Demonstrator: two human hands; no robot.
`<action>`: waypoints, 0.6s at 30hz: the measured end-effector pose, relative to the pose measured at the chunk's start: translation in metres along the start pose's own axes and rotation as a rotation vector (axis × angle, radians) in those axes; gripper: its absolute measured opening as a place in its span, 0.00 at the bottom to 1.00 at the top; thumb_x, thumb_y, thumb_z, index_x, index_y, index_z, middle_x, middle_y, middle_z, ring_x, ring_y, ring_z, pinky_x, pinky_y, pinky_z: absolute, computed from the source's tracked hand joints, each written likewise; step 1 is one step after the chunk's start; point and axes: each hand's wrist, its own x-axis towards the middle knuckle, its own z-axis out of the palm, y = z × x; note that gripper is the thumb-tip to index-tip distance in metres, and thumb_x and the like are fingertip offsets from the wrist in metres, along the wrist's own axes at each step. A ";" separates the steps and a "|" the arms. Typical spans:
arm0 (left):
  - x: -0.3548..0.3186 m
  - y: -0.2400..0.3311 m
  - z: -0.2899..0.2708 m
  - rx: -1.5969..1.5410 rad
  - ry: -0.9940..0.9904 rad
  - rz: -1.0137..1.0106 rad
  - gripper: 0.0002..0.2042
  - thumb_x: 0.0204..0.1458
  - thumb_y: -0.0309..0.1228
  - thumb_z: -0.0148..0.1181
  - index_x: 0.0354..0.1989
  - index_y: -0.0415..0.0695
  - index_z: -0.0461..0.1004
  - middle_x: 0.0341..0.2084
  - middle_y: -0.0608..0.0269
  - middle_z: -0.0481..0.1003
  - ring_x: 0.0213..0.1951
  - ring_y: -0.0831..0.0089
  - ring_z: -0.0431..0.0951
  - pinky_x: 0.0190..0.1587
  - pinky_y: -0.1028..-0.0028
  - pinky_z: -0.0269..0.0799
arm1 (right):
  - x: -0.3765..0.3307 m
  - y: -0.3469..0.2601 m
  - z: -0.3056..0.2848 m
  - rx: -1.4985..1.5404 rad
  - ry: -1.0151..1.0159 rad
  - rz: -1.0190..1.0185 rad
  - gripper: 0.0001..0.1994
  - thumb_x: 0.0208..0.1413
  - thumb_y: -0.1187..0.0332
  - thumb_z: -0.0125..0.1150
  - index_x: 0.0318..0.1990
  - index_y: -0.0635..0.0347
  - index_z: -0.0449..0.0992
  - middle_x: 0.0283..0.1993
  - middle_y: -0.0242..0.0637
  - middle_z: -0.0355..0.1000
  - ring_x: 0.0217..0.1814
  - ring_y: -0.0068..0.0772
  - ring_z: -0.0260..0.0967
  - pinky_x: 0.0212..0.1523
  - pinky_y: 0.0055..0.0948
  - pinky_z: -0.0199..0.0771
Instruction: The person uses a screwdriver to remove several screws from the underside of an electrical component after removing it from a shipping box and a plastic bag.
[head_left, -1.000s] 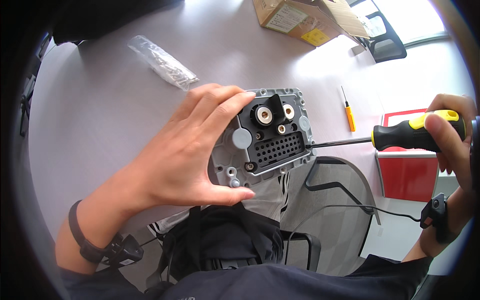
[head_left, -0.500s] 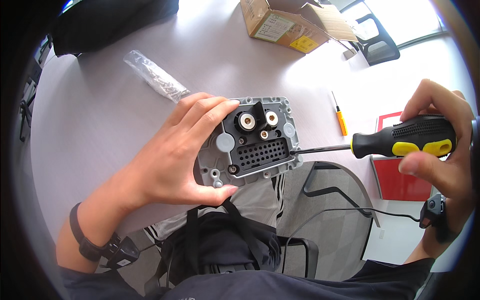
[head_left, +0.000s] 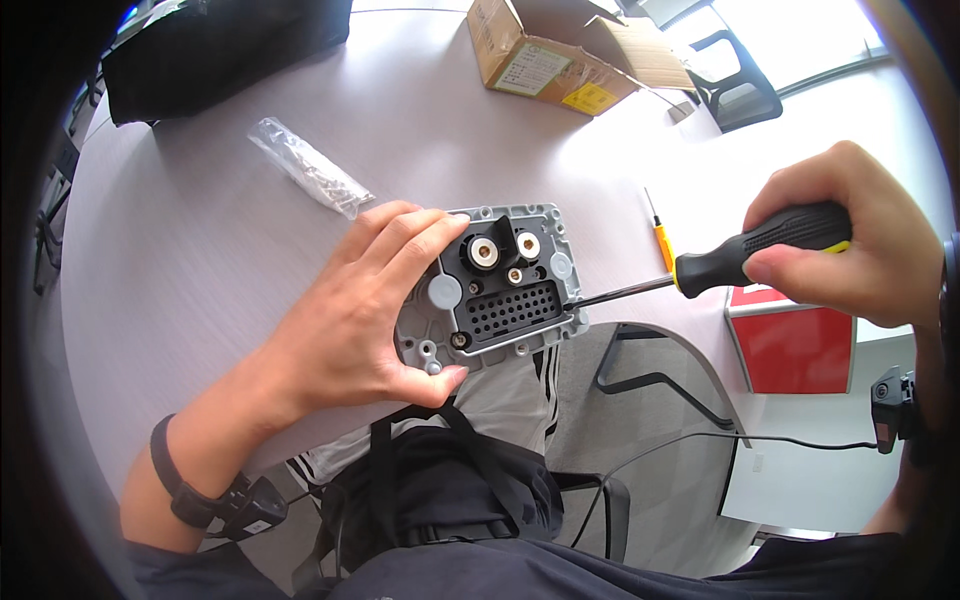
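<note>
Left hand [head_left: 350, 315]: centre left of the frame, grasping the grey housing [head_left: 443, 294]; fingers over its upper edge, thumb at its lower edge. Right hand [head_left: 850, 245]: right of the frame, clenched round the handle of a large screwdriver [head_left: 710, 272], black with yellow trim, thumb pointing towards the left.

Grey housing: centre of the frame, tilted slightly. Fitted with a black connector panel [head_left: 512, 310] with rows of round holes; above the holes, two large round terminals [head_left: 484, 252] with metal centres, a smaller one, and an upright black divider. Screwdriver shaft running leftward, tip at the right end of the hole rows; seating of the tip too small to tell.

Wrist cameras, black: one on the left wrist [head_left: 255, 510], lower left; one on the right wrist [head_left: 888, 408], lower right, with a dark cable trailing left.

On the pale table [head_left: 190, 250]: clear plastic bag [head_left: 312, 172] of small silvery pieces, above the left hand; slim screwdriver [head_left: 664, 246] with orange handle, right of the housing; open cardboard box [head_left: 530, 68], top centre; black bag-like item [head_left: 225, 60], upper left.

Beyond: red-and-white object [head_left: 795, 352], right; dark chair [head_left: 742, 95], upper right.
</note>
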 end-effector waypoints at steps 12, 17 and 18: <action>-0.008 0.000 0.001 -0.030 0.006 -0.023 0.46 0.28 0.38 0.70 0.61 0.37 0.58 0.56 0.51 0.62 0.60 0.52 0.57 0.64 0.58 0.56 | 0.007 -0.002 -0.006 -0.109 -0.228 -0.336 0.10 0.41 0.70 0.65 0.32 0.66 0.78 0.21 0.43 0.74 0.18 0.35 0.73 0.21 0.21 0.73; -0.007 0.001 0.001 -0.046 -0.001 -0.013 0.45 0.29 0.39 0.68 0.61 0.37 0.58 0.56 0.51 0.62 0.60 0.52 0.57 0.65 0.58 0.56 | 0.011 0.009 -0.006 -0.176 -0.243 -0.529 0.09 0.41 0.71 0.66 0.32 0.63 0.76 0.17 0.38 0.70 0.13 0.31 0.66 0.16 0.22 0.67; -0.006 -0.001 0.001 -0.042 -0.004 -0.012 0.45 0.29 0.39 0.68 0.61 0.37 0.58 0.56 0.51 0.62 0.60 0.52 0.57 0.65 0.58 0.56 | 0.012 0.008 -0.008 -0.172 -0.239 -0.529 0.09 0.41 0.71 0.66 0.32 0.63 0.76 0.17 0.38 0.70 0.13 0.31 0.66 0.16 0.22 0.67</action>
